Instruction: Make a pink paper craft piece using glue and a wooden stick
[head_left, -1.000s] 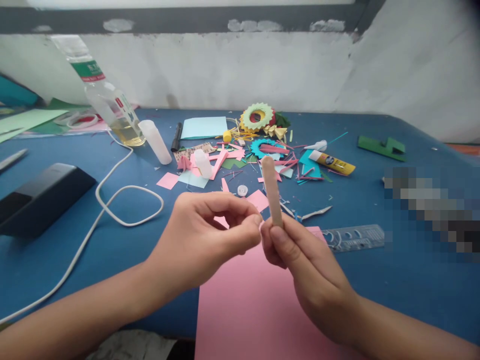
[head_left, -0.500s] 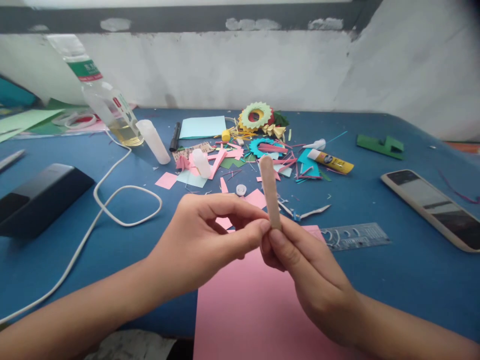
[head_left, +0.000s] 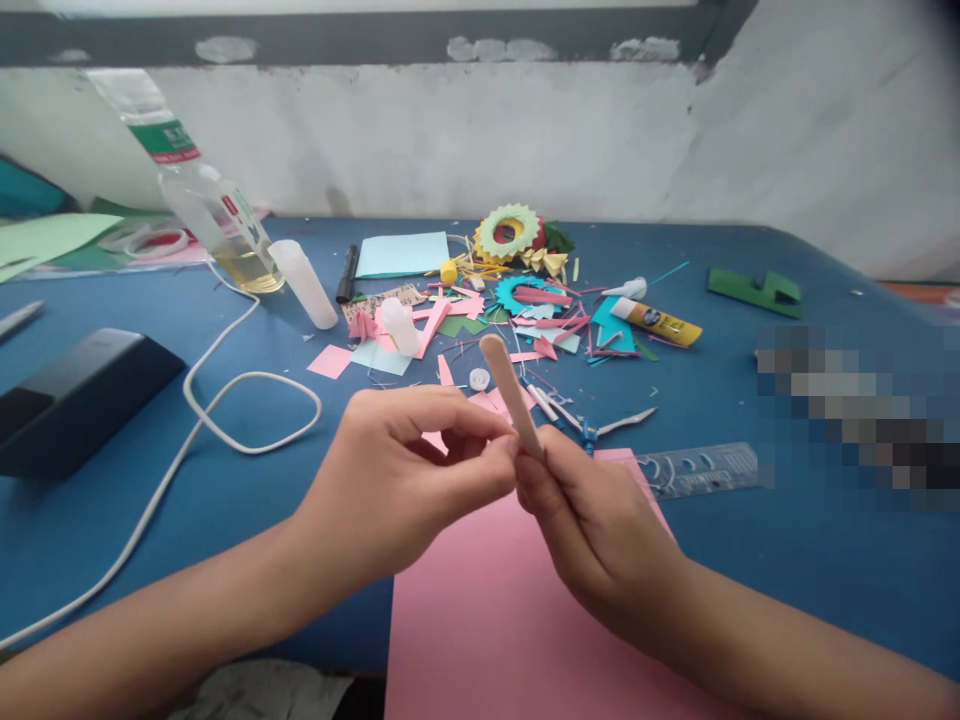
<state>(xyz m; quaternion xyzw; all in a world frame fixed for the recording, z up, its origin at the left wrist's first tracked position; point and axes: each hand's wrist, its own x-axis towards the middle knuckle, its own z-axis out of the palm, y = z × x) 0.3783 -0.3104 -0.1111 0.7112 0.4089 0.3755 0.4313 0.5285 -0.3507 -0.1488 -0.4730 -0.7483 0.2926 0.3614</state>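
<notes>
A flat wooden stick with a rounded top (head_left: 511, 392) stands tilted to the left above the pink sheet (head_left: 517, 620). The thumb and fingers of my right hand (head_left: 600, 510) are closed on its lower end. My left hand (head_left: 420, 480) is pinched beside the stick, its thumb and index fingertips touching my right fingers near the stick's base. Whatever lies between those left fingertips is too small to make out. Beyond the hands, pink, blue and green paper scraps (head_left: 390, 350) are scattered on the blue table (head_left: 720, 380).
Across the back are a leaning bottle (head_left: 217, 220), a white tube (head_left: 302, 285), a black marker (head_left: 348, 274), paper rings (head_left: 510, 232) and a yellow glue tube (head_left: 660, 323). A clear ruler (head_left: 697, 470) lies at right. A white cable (head_left: 187, 440) and a dark box (head_left: 90, 400) are at left.
The stick has swung from nearly upright to a leftward tilt and shifted slightly left. My right hand has moved left with it; my left hand keeps its pinch.
</notes>
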